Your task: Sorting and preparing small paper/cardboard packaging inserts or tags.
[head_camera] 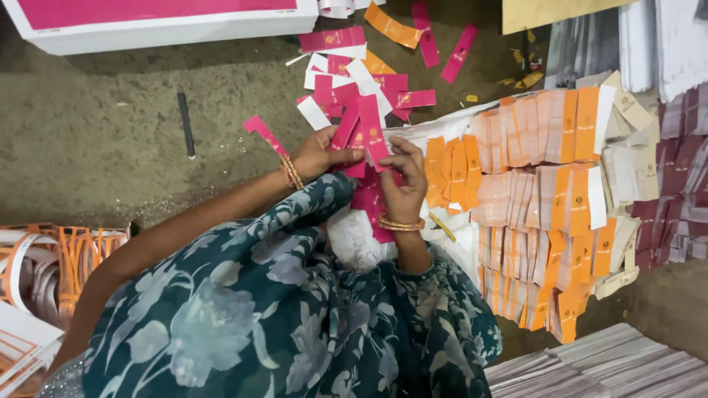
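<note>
Sorting of paper tags, seen from above. Your left hand (316, 155) and right hand (404, 180) meet over a bundle of pink tags (366, 136); the fingers of both are closed narrowly on it, the left thumb pressing across the fanned strips, the right fingertips pinching their near edge. The bundle stands between your two sets of fingers, its tips pointing away from you. Just beyond your fingertips lies a loose heap of pink and white tags (354, 77) on the floor (110, 125); to the right of your right fingers, rows of orange tags (546, 184) lie overlapped on a white sheet (354, 243). A dark rod (186, 124) lies well apart, past your left fingers. Judged from this, you are at the gathering step: squaring a handful of one colour. The next move likely calls for keeping the pinch firm so that no strip slides out of the fan while you align the edges.
</note>
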